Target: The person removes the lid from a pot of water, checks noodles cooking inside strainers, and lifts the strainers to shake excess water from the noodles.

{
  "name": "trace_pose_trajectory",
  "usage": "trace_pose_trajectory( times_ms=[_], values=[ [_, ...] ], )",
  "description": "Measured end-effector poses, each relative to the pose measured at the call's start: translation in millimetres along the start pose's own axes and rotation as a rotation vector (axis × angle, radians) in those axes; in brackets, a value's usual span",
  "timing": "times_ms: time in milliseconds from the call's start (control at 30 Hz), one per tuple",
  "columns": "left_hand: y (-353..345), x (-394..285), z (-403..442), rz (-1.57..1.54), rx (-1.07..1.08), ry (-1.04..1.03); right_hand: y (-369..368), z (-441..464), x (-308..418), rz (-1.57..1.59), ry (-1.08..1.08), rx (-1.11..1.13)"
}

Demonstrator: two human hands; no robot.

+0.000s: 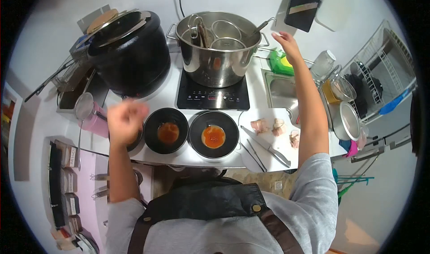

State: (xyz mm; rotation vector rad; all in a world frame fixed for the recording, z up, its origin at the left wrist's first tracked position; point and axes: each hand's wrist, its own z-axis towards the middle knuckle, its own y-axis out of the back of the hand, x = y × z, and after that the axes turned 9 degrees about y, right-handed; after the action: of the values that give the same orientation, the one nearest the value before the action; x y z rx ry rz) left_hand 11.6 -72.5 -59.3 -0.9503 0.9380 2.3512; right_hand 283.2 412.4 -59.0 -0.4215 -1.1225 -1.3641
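Smeared by motion, my left hand (127,120) hovers over a dark bowl (135,142) that it partly hides. My right hand (288,46) is raised just right of the big steel pot (217,66), fingers stretched out and holding nothing. Nearest to its fingertips is the hooked end of a handle (262,26) that leans out of the pot. Wire strainer baskets (227,43) hang inside the pot. Two black bowls hold reddish-orange liquid: the left bowl (154,117) and the right bowl (197,124).
The pot stands on an induction cooktop (212,100). At left is a large black soup kettle (134,59). A white cutting board (244,157) carries several meat pieces (259,125), a knife (268,147) and tweezers (254,155). Behind my right arm are a sink (277,90) and a green bottle (281,64).
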Motion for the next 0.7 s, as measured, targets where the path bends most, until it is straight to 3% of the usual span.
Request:
trace_pose_trajectory(
  times_ms=[33,100,200,267,300,400,467,533,600,667,700],
  values=[
    [7.1,22.3,-26.0,-0.297,0.195,0.096,12.6,-12.3,6.2,-0.008,-0.002,-0.014],
    [13.1,6.4,-57.6,-0.284,0.488,0.149,35.0,-48.7,25.0,-0.019,0.098,-0.107],
    [-2.8,12.2,-100.5,-0.290,0.903,0.465,56.1,-134.9,87.8,0.035,0.078,-0.073],
    [-29.7,38.5,-138.8,-0.228,1.065,0.557,58.0,-195.9,113.8,0.160,0.133,-0.082],
    [-42.0,52.2,-153.0,-0.214,1.140,0.478,59.7,-224.9,122.7,0.132,0.148,-0.059],
    [-82.8,124.2,-228.4,-0.373,1.159,0.597,37.2,-311.1,141.1,0.254,0.141,-0.080],
    [-98.1,175.0,-286.5,-0.512,1.146,0.905,16.1,-357.5,135.1,0.352,-0.003,0.045],
    [-86.1,207.8,-317.4,-0.366,1.237,1.000,-14.8,-379.0,134.3,0.356,-0.181,0.381],
    [-66.6,234.5,-320.5,0.161,1.522,0.825,-61.9,-394.5,122.2,0.308,-0.274,0.743],
    [-44.8,245.7,-318.1,0.426,1.683,0.758,-121.8,-431.5,109.6,0.340,-0.558,0.879],
    [-41.5,252.3,-320.9,0.517,1.717,0.726,-150.0,-470.3,60.9,0.445,-0.526,1.001]
  ],
)
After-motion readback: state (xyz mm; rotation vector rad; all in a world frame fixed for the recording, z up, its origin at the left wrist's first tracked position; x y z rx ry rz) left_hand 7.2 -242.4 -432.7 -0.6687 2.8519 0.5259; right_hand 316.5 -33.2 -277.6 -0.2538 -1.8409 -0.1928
